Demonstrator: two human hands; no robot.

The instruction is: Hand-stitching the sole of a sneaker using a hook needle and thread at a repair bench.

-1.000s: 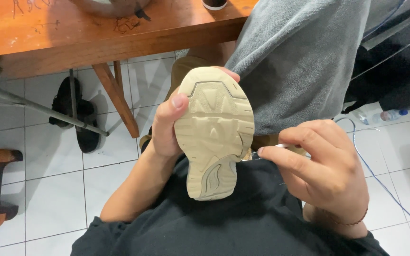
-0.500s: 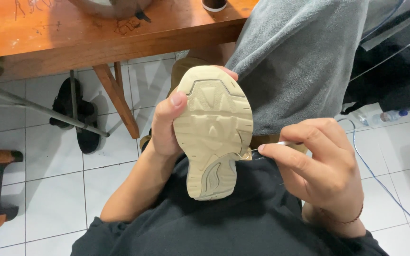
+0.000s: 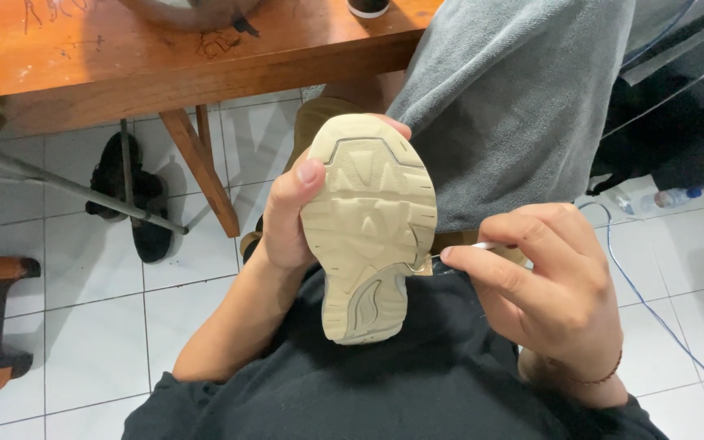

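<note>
Head view, looking down at a seated person's lap. The left hand grips a beige shoe turned sole-up at the centre of the frame, thumb pressed on the sole's rim at 10 o'clock and fingertips curling over the toe at 12; the shoe's upper is hidden behind the sole. The right hand, at 4 o'clock from the shoe, has thumb and forefinger pinched together on a thin needle whose tip meets the sole's edge at 3 o'clock; the needle is very small and hard to make out, and the other fingers are curled in. A white thread shows just behind the fingertips. The wrist carries a thin bracelet, and the forearm is cut off at the bottom edge.

A dark shirt fills the lower frame. Grey cloth drapes from 1 o'clock, covering whatever lies beneath. A wooden table runs along the top, its far part cut off. Under it, on white floor tiles, lie black sandals at 9 o'clock. A plastic bottle and a blue cable lie at 3 o'clock. Open floor lies at 8 o'clock
</note>
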